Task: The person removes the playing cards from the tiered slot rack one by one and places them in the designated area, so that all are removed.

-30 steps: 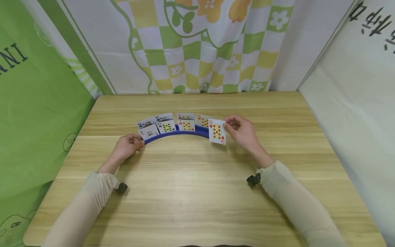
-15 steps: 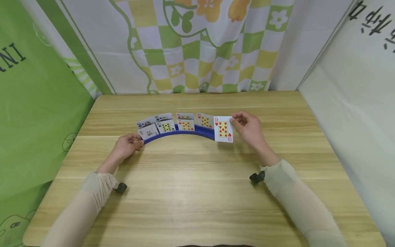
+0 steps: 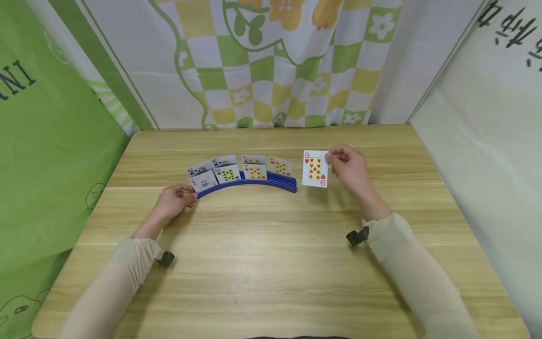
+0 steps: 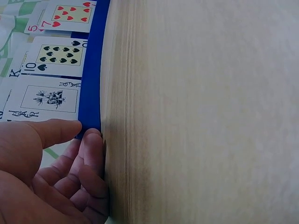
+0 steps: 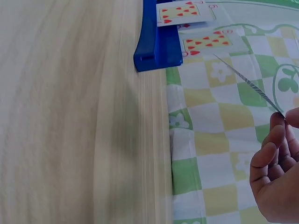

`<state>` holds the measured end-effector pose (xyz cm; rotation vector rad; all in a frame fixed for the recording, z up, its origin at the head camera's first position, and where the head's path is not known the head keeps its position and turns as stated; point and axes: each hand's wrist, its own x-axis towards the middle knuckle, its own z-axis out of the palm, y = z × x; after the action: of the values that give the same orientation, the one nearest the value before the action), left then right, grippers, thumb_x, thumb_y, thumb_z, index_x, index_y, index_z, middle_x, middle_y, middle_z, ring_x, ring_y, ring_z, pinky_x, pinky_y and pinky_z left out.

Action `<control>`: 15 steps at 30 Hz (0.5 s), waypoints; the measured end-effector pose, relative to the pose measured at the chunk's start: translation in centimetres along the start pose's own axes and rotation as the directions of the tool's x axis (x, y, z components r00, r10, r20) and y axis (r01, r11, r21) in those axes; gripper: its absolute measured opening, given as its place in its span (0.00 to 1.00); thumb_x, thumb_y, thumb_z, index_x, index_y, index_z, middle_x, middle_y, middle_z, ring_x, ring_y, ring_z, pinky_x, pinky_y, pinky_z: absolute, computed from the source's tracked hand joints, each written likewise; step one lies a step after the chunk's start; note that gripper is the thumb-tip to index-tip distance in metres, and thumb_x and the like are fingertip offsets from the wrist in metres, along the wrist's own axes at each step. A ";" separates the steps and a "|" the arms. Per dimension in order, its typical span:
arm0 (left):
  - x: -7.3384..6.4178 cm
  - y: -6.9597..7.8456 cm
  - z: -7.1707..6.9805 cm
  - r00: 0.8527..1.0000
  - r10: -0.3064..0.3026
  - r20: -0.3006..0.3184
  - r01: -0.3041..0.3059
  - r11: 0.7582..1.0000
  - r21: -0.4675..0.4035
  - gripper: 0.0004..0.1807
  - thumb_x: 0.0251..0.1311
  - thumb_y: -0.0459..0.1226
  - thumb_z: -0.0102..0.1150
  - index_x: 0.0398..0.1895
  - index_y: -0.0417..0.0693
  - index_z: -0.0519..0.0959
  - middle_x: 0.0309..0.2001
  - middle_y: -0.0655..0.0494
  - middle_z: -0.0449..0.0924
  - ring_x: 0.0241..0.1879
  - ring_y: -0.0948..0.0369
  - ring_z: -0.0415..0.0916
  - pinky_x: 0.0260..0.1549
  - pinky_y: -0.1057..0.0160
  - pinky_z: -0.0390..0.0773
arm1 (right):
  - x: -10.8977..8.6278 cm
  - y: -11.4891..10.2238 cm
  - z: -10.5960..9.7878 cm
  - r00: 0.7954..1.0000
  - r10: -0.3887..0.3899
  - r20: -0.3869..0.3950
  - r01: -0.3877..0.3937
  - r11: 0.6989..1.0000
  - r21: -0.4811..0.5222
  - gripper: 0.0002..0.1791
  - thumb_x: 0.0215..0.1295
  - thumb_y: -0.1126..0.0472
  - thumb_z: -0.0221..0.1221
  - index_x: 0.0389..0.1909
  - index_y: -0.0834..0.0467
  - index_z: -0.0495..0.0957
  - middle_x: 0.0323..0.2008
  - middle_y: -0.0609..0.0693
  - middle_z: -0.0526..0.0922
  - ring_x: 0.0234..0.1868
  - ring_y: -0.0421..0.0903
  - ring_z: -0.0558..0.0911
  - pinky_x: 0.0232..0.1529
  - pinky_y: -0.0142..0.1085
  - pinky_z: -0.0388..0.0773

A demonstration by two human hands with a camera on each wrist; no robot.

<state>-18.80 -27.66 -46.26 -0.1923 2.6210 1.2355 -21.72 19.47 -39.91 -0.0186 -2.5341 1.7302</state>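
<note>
A curved blue card holder point(image 3: 289, 184) stands near the back of the table, bearing playing cards in two rows. In front are a joker point(image 3: 204, 182), a ten of spades point(image 3: 229, 174) and a red seven point(image 3: 255, 172); behind them show a queen point(image 3: 196, 168), a king point(image 3: 223, 161), a five point(image 3: 253, 158) and an eight of hearts point(image 3: 281, 166). My left hand point(image 4: 56, 172) pinches the holder's left end between thumb and finger. Right of the holder, my right hand point(image 3: 350, 170) pinches a nine of hearts point(image 3: 315, 168) by its right edge, held up apart from the rack.
The wooden table point(image 3: 262, 263) extends toward me. A checkered flower-print curtain point(image 3: 288, 80) hangs behind its back edge, with a green cloth point(image 3: 55, 155) on the left and a white wall sheet point(image 3: 478, 132) on the right. Small black wrist cameras sit at both cuffs.
My right hand has carried the nine of hearts right and away from me, from over the holder's right end to beyond it. My left hand has stayed on the left end.
</note>
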 end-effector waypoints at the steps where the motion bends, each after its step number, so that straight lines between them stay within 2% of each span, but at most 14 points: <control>1: 0.0 0.0 0.0 1.000 -0.001 -0.001 0.001 1.000 0.001 0.20 0.69 0.39 0.57 0.58 0.34 0.74 0.46 0.37 0.85 0.31 0.65 0.80 0.28 0.69 0.76 | 0.1 0.0 -0.1 1.000 0.002 -0.002 -0.002 1.000 -0.004 0.14 0.71 0.58 0.58 0.50 0.62 0.79 0.31 0.42 0.79 0.27 0.38 0.76 0.29 0.29 0.77; 7: 0.1 -0.2 0.1 1.000 -0.005 0.000 0.005 1.000 0.001 0.20 0.69 0.39 0.57 0.57 0.34 0.74 0.45 0.38 0.85 0.31 0.65 0.79 0.27 0.69 0.75 | 1.4 0.2 -0.4 1.000 0.011 -0.008 -0.011 0.999 -0.033 0.14 0.72 0.56 0.57 0.50 0.61 0.78 0.31 0.45 0.80 0.27 0.39 0.75 0.28 0.31 0.76; 15: 0.1 -0.3 0.0 1.000 -0.001 0.001 0.001 1.000 0.004 0.21 0.69 0.39 0.57 0.58 0.34 0.74 0.46 0.37 0.85 0.31 0.65 0.80 0.28 0.68 0.76 | 2.8 0.8 -0.8 1.000 0.019 -0.012 -0.020 0.998 -0.063 0.14 0.72 0.55 0.56 0.50 0.59 0.79 0.31 0.43 0.80 0.32 0.49 0.79 0.27 0.30 0.75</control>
<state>-18.82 -27.84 -46.49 -0.1920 2.6218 1.2288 -24.53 20.65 -40.22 -0.0568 -2.5882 1.6517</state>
